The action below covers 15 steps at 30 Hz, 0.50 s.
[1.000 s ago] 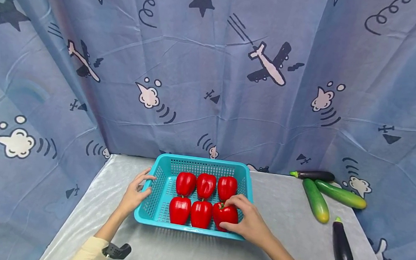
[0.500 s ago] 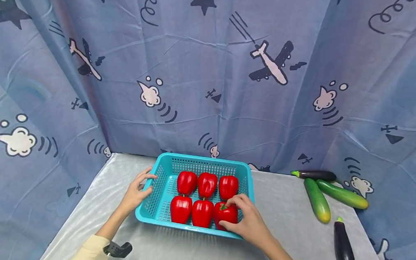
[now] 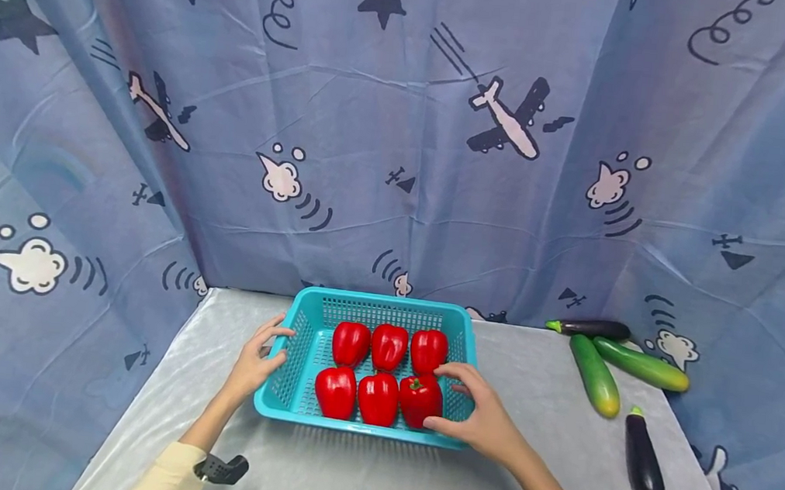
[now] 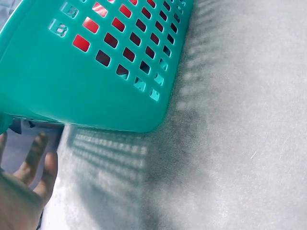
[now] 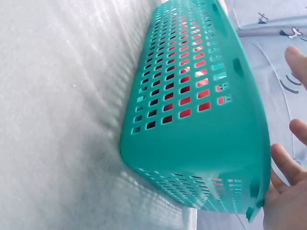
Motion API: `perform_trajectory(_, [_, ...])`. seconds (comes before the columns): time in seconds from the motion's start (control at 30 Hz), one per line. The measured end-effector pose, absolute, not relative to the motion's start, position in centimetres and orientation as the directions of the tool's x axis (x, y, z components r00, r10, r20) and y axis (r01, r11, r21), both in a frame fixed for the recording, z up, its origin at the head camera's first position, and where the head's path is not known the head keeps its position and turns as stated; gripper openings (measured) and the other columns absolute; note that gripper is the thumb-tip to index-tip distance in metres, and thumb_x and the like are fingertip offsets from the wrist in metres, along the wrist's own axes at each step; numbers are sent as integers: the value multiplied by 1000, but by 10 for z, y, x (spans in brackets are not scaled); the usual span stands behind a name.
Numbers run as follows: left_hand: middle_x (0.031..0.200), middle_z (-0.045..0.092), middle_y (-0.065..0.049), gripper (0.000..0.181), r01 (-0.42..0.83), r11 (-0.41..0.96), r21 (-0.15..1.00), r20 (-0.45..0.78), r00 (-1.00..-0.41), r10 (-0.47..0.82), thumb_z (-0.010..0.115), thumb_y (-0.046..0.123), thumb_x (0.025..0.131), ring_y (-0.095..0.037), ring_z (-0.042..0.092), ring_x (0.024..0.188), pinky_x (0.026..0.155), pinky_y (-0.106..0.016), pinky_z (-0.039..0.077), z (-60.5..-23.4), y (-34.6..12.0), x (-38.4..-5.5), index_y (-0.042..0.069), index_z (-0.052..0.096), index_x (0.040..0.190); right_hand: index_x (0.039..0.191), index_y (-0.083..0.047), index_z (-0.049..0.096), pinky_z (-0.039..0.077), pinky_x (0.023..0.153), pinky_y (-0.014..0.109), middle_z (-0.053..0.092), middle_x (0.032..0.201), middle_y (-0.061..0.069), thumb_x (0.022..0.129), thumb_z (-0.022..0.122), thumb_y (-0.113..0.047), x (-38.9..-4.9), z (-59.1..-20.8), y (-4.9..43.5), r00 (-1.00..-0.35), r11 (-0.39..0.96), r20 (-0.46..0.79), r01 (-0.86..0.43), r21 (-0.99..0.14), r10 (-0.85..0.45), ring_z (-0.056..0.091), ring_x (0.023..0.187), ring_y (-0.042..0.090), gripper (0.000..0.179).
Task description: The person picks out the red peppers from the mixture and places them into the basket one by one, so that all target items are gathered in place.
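A turquoise basket holds red bell peppers in two rows of three. My right hand is over its right end, thumb and index finger spread apart beside the front-right bell pepper, whose green stem faces up. No pepper is held by that hand. In the right wrist view the fingers are loosely spread by the rim. My left hand rests at the basket's left rim, fingertips over the edge. Its other fingers spread outside the wall in the left wrist view.
On the right of the white-covered table lie two eggplants, one at the back and one in front, and two green zucchini-like vegetables, left and right. A patterned blue curtain hangs behind and at both sides.
My right hand has let go of the front-right bell pepper and drawn slightly right, its thumb and fingers wider apart. The front row sits slightly further left. My left hand stays at the rim.
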<state>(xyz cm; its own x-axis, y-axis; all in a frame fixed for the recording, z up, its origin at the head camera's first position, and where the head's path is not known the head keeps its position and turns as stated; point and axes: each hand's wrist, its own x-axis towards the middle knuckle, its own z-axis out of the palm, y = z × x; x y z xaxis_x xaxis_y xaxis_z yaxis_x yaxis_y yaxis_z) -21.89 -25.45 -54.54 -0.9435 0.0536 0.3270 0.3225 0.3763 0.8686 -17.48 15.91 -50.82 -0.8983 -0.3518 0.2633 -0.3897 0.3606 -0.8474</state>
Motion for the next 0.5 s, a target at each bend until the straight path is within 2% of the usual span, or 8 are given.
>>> perform_trajectory(0.13, [157,34,-24,37,284,357,890,286,-957,47,61,-13,89,-42,33,143,99,-60,42,-551,-259,-223,-1,66,124,137,-18,55,47,97,58,56,136,2,75,91,-15,-177,-511,163,-888,306,267,-390,-868,-374,50,127,32,71])
perform_trajectory(0.23, [158,33,-23,38,265,354,897,268,-963,42,60,-14,89,-41,33,144,100,-59,42,-551,-258,-223,-1,66,124,143,-13,50,46,100,54,52,142,6,78,89,-16,-177,-512,167,-887,264,262,-375,-889,-379,48,131,30,76])
perform_trajectory(0.3, [158,33,-23,38,257,354,899,260,-965,39,61,-14,89,-40,33,144,100,-58,42,-551,-257,-223,-1,65,125,145,-9,47,45,101,53,50,145,9,80,88,-15,-177,-512,170,-887,236,259,-365,-901,-381,47,133,33,77])
perform_trajectory(0.5, [158,33,-22,39,252,352,901,255,-966,39,61,-14,88,-39,32,144,100,-59,41,-550,-257,-225,-1,66,124,147,-4,44,47,101,44,48,147,15,84,82,-5,-177,-509,182,-872,185,327,-412,-892,-365,48,131,42,74])
